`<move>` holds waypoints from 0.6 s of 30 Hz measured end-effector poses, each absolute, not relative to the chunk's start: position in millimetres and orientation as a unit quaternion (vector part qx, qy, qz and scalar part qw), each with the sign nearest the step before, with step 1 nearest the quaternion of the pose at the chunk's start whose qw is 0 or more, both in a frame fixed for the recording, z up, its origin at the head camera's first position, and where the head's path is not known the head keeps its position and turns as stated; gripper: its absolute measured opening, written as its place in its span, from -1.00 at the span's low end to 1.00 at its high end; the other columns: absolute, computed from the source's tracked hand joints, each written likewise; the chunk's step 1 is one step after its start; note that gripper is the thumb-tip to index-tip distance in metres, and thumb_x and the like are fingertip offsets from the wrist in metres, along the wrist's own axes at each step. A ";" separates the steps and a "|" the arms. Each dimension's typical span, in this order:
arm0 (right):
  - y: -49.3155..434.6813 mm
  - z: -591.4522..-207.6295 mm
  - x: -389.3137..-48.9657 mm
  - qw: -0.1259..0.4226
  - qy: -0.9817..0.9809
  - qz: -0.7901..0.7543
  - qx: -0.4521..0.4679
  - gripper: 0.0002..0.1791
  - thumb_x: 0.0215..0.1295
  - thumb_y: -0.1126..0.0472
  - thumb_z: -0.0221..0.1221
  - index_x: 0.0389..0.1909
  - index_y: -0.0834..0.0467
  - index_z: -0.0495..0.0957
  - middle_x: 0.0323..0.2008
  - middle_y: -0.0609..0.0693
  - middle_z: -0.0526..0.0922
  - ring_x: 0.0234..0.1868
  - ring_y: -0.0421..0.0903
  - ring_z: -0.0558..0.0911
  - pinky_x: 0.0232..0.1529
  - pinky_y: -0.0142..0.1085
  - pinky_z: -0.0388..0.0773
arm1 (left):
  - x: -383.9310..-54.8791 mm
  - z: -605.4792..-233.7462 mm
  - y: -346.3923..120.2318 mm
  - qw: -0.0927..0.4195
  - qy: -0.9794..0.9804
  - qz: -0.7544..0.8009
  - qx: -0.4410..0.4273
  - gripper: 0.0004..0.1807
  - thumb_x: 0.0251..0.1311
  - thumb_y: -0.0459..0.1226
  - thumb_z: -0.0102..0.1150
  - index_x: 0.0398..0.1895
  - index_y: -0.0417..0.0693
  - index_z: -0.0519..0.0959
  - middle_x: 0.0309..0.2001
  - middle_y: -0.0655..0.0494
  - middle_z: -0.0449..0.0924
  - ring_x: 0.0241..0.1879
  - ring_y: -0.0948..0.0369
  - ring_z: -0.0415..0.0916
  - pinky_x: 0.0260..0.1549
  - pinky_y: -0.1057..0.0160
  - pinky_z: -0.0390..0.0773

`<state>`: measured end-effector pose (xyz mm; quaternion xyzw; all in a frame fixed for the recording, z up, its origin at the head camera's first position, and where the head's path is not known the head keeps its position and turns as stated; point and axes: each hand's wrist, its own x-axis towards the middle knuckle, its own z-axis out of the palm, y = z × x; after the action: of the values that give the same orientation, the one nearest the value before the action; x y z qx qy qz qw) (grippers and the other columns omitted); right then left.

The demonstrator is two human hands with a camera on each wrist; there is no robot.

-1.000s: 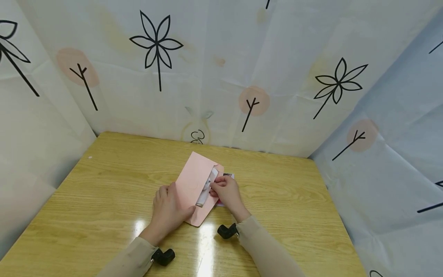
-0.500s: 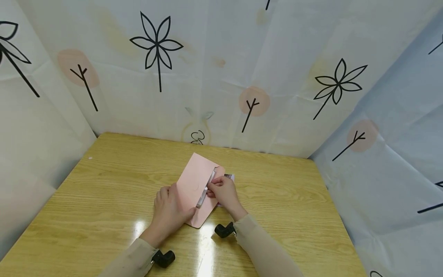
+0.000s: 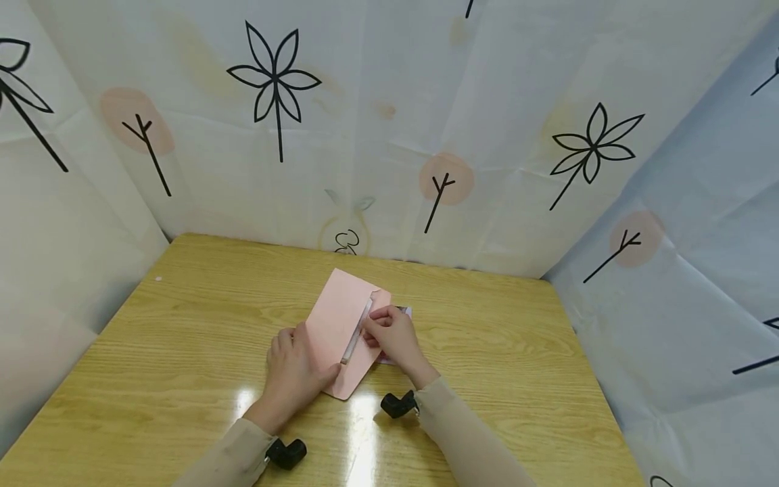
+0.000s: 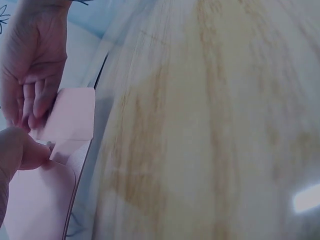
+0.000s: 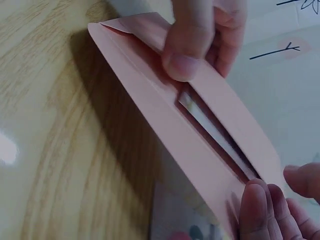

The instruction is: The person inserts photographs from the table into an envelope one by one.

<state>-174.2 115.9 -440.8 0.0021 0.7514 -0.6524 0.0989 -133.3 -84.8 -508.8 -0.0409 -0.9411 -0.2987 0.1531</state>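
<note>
In the head view a pink envelope (image 3: pixel 335 318) is held tilted above the table. My left hand (image 3: pixel 292 368) grips its left side, with the thumb (image 5: pixel 182 62) over the front by the opening. A pale folded paper or card (image 5: pixel 215 127) sits inside; only a narrow edge shows in the slot. My right hand (image 3: pixel 395 338) is at the opening, its fingertips (image 5: pixel 254 197) touching the flap and the far end of that edge. The right thumb (image 5: pixel 302 179) stands apart from the fingers. In the left wrist view the flap (image 4: pixel 70 112) is folded out.
A printed card or picture (image 3: pixel 404 312) lies on the wooden table (image 3: pixel 505 352), partly hidden behind the envelope and right hand. White patterned cloth (image 3: pixel 365 122) hangs behind the table and at both sides. Black wrist mounts (image 3: pixel 287 454) stick out from the sleeves.
The white insert has slid deeper into the envelope, from a wide strip to a thin edge. The right hand stays at the opening. The left hand keeps its grip, and the envelope has shifted slightly left.
</note>
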 end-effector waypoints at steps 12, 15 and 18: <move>155.2 -446.0 -187.6 0.046 0.796 -0.603 -0.016 -0.46 0.23 0.02 0.30 0.07 0.29 0.45 -0.16 0.19 0.60 -0.15 0.19 0.62 -0.16 -0.05 0.59 | -139.1 -508.4 -102.2 0.129 -0.951 -0.280 -0.015 0.02 -0.36 0.11 0.48 0.06 -0.44 0.31 -0.07 -0.39 0.27 -0.08 -0.24 0.24 -0.12 -0.15 0.25; 164.8 -450.6 -192.2 0.038 0.821 -0.569 -0.005 -0.38 0.17 -0.02 0.34 0.13 0.26 0.44 -0.09 0.09 0.57 -0.09 0.06 0.59 -0.12 -0.12 0.57 | -139.3 -507.6 -105.2 0.120 -0.952 -0.281 -0.014 0.04 -0.34 0.12 0.47 0.10 -0.44 0.28 -0.04 -0.40 0.26 -0.06 -0.24 0.22 -0.10 -0.16 0.23; 171.5 -456.5 -196.6 0.043 0.843 -0.536 0.004 -0.30 0.15 -0.03 0.35 0.23 0.23 0.39 0.03 0.10 0.53 0.00 0.02 0.53 -0.04 -0.11 0.53 | -139.4 -507.8 -107.5 0.117 -0.952 -0.284 -0.012 0.05 -0.32 0.11 0.48 0.13 -0.45 0.27 -0.03 -0.41 0.25 -0.05 -0.25 0.21 -0.07 -0.17 0.22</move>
<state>-196.6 171.5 -456.5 0.0042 0.8433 -0.5357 0.0429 -139.4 -107.5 -507.8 -0.0122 -0.9515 -0.2843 0.1167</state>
